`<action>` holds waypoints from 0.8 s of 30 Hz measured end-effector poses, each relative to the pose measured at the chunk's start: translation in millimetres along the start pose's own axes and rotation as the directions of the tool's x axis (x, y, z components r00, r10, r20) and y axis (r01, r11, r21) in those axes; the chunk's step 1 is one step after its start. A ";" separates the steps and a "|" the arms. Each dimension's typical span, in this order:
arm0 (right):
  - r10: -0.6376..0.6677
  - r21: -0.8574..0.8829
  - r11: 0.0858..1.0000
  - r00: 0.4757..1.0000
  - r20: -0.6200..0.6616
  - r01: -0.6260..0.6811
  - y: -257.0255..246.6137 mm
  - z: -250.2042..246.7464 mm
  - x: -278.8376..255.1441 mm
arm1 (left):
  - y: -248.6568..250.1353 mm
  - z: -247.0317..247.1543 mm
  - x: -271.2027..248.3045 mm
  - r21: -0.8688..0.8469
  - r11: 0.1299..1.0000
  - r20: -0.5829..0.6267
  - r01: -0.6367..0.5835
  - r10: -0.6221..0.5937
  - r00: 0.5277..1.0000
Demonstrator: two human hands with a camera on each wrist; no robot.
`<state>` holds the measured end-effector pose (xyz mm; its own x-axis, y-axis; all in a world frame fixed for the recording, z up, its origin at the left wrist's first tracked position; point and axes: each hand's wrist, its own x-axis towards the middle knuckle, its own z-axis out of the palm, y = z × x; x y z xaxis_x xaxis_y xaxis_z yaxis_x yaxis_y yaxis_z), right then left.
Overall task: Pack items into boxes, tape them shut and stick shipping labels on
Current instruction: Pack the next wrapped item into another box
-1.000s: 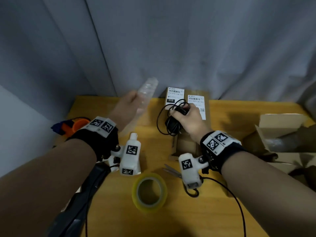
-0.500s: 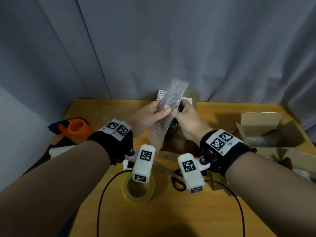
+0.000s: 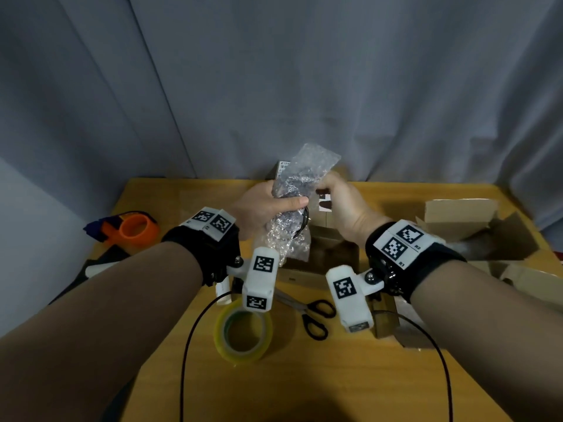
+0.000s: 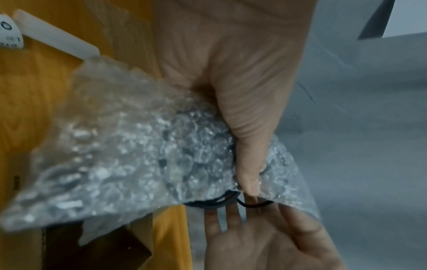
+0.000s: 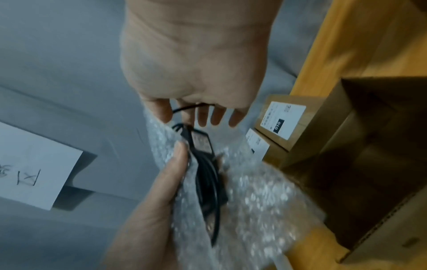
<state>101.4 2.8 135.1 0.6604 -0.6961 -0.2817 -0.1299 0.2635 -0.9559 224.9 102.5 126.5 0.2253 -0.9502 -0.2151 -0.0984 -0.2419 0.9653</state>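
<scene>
Your left hand (image 3: 268, 208) pinches limp, slippery bubble wrap (image 3: 292, 208) round the light power adapter (image 5: 203, 144). Your right hand (image 3: 344, 205) has its fingers spread loose at the cord; grip the adapter body, not the film.

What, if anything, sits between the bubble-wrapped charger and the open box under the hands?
Nothing visible. The left hand grips the bubble wrap around the black charger, with the right hand at its far side, just above the open box. The wrap's lower end hides part of the opening.
</scene>
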 end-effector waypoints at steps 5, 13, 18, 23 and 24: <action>0.069 0.020 0.998 0.993 -0.095 -0.067 0.1 -17.5 11.5 | -11.7 -13.5 -2.3 0.118 0.993 -0.078 0.030 -0.021 0.997; -0.127 -0.393 0.911 0.992 0.012 0.122 14.5 -16.6 16.3 | -9.3 -13.0 -3.4 0.036 0.999 -0.013 -0.020 0.020 1.000; -0.335 -0.715 0.681 0.935 -0.114 0.156 13.8 -22.6 20.9 | -14.2 -14.5 -1.7 0.168 0.986 -0.056 -0.002 0.012 0.998; -0.241 -0.457 0.872 0.966 -0.092 0.175 7.8 -16.7 19.1 | -23.2 -14.7 0.2 0.124 0.992 -0.126 -0.021 0.037 0.991; -0.202 -0.377 0.913 0.976 -0.083 0.157 7.2 -14.0 17.2 | -23.2 -13.4 1.0 0.086 0.996 -0.117 -0.026 0.036 0.993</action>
<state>101.5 -16.6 122.2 0.6091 -0.7881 -0.0889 -0.2940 -0.1203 -0.9482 240.4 109.8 105.9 0.3333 -0.9289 -0.1614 -0.1876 -0.2331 0.9542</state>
